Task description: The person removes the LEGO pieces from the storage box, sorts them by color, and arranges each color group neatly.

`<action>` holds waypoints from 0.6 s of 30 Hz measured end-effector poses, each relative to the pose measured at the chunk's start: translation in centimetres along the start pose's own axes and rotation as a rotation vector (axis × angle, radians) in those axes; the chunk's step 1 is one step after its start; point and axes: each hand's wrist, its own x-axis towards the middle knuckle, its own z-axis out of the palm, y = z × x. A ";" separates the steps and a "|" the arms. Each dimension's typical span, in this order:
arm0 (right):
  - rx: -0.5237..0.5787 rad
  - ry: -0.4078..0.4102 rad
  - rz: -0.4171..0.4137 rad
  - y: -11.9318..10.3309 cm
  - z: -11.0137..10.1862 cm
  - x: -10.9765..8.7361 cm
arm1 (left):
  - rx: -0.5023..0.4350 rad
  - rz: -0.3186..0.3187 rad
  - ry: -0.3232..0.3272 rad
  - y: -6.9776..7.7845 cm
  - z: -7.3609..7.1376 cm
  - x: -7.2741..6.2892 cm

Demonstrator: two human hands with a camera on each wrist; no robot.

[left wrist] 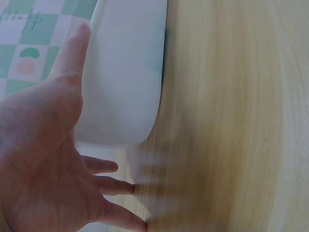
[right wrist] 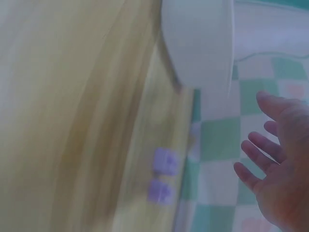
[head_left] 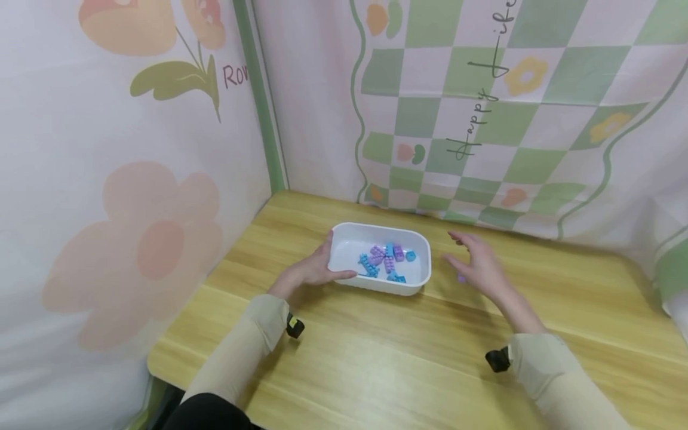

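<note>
White bin upright; purple, blue blocks inside.

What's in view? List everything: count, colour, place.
Tub: 1, white, on table
Table: 1, yellowish, under tub
Blocks: several, blue and purple, in tub
Loose blocks: 2, purple, right of tub
Flowered cloth: 1, white and peach, left
Checked cloth: 1, green and white, behind table
Unclear item: 1, black, bottom edge
Wrist cameras: 2, black, either side
Sleeves: 2, beige, either side
Left hand: 1, at tub's left end
Right hand: 1, right of tub
</note>
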 end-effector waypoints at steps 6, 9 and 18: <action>0.012 -0.036 -0.006 -2.1 1.4 1.4 | -0.007 0.003 0.004 0.1 0.1 0.0; 0.006 -0.072 -0.002 -3.1 2.4 2.1 | -0.011 0.010 0.009 0.2 0.1 0.0; 0.003 -0.190 -0.043 -3.3 6.3 4.5 | 0.004 -0.051 -0.008 0.2 0.1 -0.2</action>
